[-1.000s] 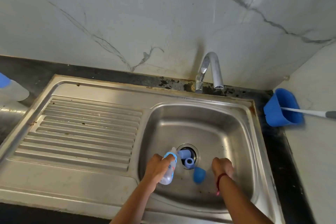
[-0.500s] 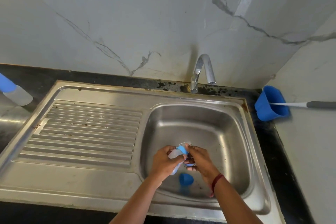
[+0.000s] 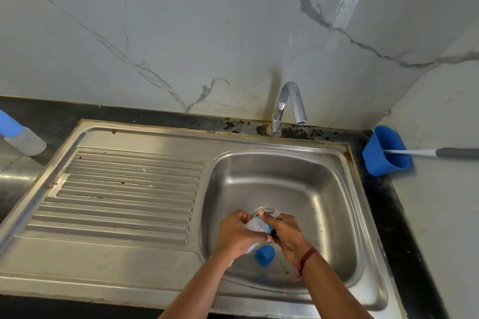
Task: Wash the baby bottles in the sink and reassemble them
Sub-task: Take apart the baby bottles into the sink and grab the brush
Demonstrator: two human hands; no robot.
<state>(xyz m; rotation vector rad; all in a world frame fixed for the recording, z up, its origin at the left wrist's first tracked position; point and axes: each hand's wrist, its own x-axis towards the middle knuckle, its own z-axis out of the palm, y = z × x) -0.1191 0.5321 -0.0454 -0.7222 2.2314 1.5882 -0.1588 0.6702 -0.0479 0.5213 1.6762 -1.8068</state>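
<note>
1. Right now the left hand (image 3: 237, 233) is wrapped round the clear body of the baby bottle (image 3: 255, 225). The right hand (image 3: 285, 233) is curled over its blue-collared end, so both hands grip the same bottle and touch each other.
2. The step looks like turning the blue collar on the neck. I cannot tell whether it is being loosened or tightened.
3. To do it well, the left hand should clamp the body firmly without squashing it. The right wrist then supplies the twist, with the collar square to the neck so the thread does not cross.
4. Working low over the basin of the sink (image 3: 324, 202) is sensible, because a slipped part lands inside. The drain (image 3: 262, 208) shows just beyond the fingertips, though, and a small piece could roll into it.
5. A blue cap (image 3: 265, 255) lies on the basin floor just under the hands, between the two wrists and apart from the bottle.
6. Both forearms come up from the near edge and converge. The wrists are bent downward with the knuckles up, and a red thread (image 3: 307, 259) circles the right wrist.
7. The tap (image 3: 289, 103) stands well beyond the hands, and no water is visible from it. A second bottle (image 3: 22, 134) lies far to the left of the left hand. A brush (image 3: 440, 152) rests in a blue holder (image 3: 386, 160) far to the right of the right hand.
</note>
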